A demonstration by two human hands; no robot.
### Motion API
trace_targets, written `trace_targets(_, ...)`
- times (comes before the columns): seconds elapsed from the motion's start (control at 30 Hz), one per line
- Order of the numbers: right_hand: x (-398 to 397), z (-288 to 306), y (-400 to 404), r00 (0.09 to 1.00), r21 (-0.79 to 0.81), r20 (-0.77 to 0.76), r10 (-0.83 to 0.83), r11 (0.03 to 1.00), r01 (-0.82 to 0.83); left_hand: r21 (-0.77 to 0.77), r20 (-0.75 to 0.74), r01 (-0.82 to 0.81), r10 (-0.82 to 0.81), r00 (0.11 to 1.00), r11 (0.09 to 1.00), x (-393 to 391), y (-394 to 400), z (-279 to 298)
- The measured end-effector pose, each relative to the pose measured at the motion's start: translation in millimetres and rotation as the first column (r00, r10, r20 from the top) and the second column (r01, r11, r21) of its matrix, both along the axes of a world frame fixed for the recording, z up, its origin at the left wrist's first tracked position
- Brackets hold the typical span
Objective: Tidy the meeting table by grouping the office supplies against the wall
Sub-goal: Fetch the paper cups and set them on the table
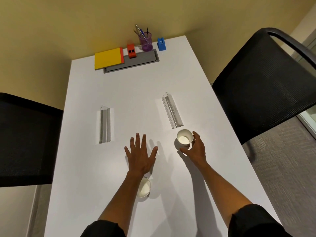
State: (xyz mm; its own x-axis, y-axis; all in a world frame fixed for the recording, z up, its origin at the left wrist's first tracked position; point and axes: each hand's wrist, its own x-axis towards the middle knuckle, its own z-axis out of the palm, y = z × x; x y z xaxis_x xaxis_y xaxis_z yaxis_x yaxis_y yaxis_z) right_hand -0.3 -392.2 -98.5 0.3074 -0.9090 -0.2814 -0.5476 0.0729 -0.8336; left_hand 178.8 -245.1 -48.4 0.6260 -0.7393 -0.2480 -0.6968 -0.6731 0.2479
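Supplies like the yellow notebook (pixel 108 57) and purple pen cup (pixel 145 42) sit along the tabletop's (pixel 133 93) far edge, right hand (pixel 195 147) wrapped around a paper cup (pixel 184 138), left hand (pixel 141 155) spread flat.

Near cup (pixel 144 188) half under forearm

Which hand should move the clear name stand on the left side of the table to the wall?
Left. The left hand is spread open and empty on the table, nearest that stand. The right hand is wrapped around a paper cup.
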Motion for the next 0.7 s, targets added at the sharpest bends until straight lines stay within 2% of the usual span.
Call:
trace_targets(0.27, -23, 0, 60, 0.992, 0.021, -0.109, -0.07, 0.997, 0.073, -0.061, -0.013, -0.017, 0.017, 1.0, 0.998, -10, 42, 17)
trace_targets(0.5, -23, -2, 144, 0.968, 0.019, -0.215, 0.129, 0.992, -0.128, -0.033, -0.036, -0.001, 0.0, 0.999, 0.999, 2, 102, 18)
trace_targets(0.7, 7, 3, 206, 0.958, 0.066, -0.211, 0.196, 0.98, -0.186, -0.032, -0.016, 0.073, -0.074, 0.997, 0.997, 25, 164, 10)
